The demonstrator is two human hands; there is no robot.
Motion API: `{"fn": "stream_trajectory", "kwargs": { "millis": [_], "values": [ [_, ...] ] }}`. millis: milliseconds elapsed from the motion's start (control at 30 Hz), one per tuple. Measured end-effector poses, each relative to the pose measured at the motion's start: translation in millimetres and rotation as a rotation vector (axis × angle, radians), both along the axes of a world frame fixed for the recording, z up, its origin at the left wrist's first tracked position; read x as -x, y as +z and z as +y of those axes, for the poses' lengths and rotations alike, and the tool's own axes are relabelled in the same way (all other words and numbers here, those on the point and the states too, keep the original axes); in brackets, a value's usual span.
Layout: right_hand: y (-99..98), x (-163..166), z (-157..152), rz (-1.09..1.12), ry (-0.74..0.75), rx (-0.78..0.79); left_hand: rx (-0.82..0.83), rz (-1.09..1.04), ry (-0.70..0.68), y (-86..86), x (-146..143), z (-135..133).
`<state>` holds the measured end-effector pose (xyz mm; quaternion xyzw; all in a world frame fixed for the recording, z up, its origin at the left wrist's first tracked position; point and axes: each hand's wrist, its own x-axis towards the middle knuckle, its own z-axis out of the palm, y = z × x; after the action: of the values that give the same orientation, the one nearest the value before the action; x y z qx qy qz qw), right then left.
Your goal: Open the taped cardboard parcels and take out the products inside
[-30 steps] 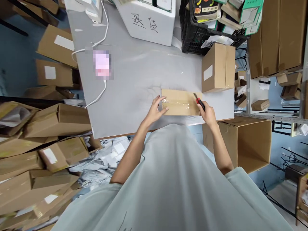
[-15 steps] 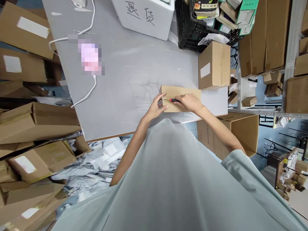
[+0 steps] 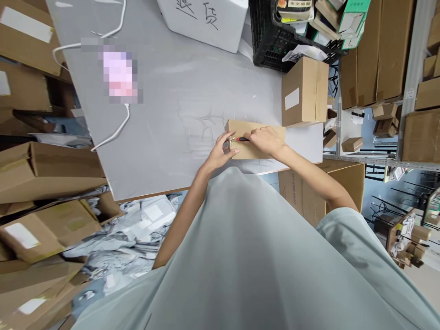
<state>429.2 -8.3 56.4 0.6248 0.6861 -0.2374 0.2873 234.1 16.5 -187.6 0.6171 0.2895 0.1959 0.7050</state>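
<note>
Right hand [image 3: 266, 140] grips cutter [image 3: 242, 139]; left hand [image 3: 219, 151] grips box [image 3: 245, 151] near table edge [image 3: 154, 194]; room leftward

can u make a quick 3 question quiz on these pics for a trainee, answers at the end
1. What is held in the right grip?
a) a tape roll
b) a red-and-black cutter
c) a pair of scissors

2. True or false: the left grip is touching the white foam box.

3. Fill in the gap: the books at the far right of the table stand in a ____.

Key:
1. b
2. False; it touches the left end of the small cardboard box.
3. black crate
</note>
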Motion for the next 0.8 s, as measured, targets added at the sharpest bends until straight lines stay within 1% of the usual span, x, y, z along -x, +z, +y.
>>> {"fn": "stream_trajectory", "kwargs": {
  "millis": [233,467,600,700,800],
  "values": [
    [5.0,2,7,-0.002,-0.03,0.014,0.014,0.009,-0.01,8.0,3,1],
    [-5.6,-12,-4,-0.023,-0.021,0.021,0.041,0.065,0.006,12.7,7,3],
    [-7.4,-40,-24,-0.082,-0.069,0.046,0.053,0.074,0.012,15.2,9,4],
    [-2.1,-75,-49,-0.14,-0.141,0.075,0.052,0.08,0.01,18.5,9,5],
    [2.9,-114,-82,-0.19,-0.232,0.057,0.057,0.099,0.022,21.7,9,5]
  ]
}}
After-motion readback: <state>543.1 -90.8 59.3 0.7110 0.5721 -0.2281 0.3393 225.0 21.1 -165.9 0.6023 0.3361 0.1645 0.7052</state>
